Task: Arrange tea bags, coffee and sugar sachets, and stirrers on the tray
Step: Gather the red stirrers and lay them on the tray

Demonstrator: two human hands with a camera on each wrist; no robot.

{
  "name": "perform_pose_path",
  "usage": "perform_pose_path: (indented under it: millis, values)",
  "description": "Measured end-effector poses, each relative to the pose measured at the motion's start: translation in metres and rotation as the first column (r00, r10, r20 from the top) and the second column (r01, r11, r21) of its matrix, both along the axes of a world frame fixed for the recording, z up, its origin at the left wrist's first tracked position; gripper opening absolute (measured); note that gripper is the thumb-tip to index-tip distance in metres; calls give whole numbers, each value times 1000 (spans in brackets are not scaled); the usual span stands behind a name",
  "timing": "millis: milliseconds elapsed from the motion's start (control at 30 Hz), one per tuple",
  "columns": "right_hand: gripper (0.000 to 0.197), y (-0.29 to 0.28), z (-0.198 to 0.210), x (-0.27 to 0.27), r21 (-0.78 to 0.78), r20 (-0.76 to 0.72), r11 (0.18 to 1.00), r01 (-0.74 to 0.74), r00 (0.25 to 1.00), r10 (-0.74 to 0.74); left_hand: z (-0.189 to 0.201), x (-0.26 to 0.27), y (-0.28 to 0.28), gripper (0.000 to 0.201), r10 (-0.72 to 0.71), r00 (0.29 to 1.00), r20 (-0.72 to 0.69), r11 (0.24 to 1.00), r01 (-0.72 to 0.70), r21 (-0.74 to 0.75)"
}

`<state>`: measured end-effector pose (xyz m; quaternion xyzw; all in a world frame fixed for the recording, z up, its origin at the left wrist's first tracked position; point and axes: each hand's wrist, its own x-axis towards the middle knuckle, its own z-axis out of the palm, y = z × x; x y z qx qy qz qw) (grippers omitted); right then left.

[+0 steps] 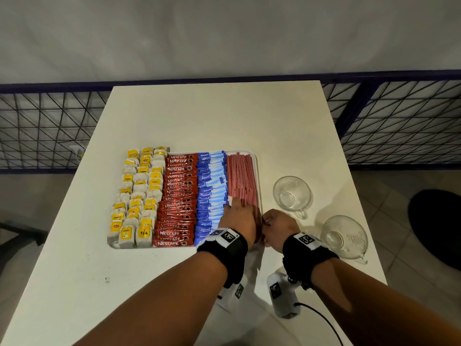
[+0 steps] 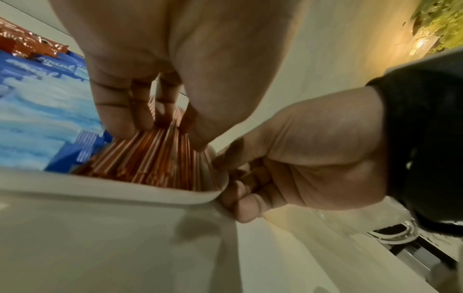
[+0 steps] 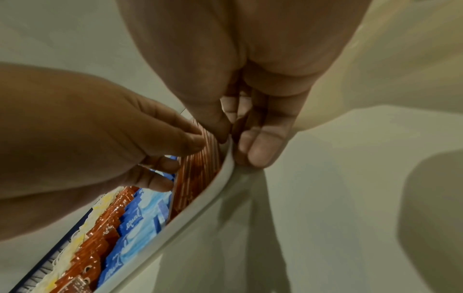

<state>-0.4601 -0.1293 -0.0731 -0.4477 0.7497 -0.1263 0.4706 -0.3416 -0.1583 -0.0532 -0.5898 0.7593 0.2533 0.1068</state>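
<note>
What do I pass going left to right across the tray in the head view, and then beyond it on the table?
Yellow-tagged tea bags → red Nescafe coffee sachets → blue Equal sugar sachets → red-and-white striped stirrers → white tray's right rim → two clear glass cups.

tray (image 1: 259, 171): 1; glass cups (image 1: 291, 193) right of tray: 2; columns on tray: tea bags (image 1: 139, 196) 3, coffee sachets (image 1: 178, 198) 1, sugar sachets (image 1: 209, 193) 1, stirrers (image 1: 242, 176) 1 bundle; single pieces too many to count
</note>
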Motion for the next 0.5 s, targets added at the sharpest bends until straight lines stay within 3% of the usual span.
perform_pose_path:
  millis: [200,400,500]
  values:
    - [10,0,5,1,-9,-61,999,-48,997,48,-3,-3,2,40,-13,1000,5,999,14,-53]
    - [17,1,6,2,-16,-26,1000,-3,1000,2,-5,-1,-2,60,58,998,25,998,-57,-40]
    - [17,2,5,2,-17,-15,1000,13,1000,-13,-8,-2,-2,60,66,997,31,997,-64,-45]
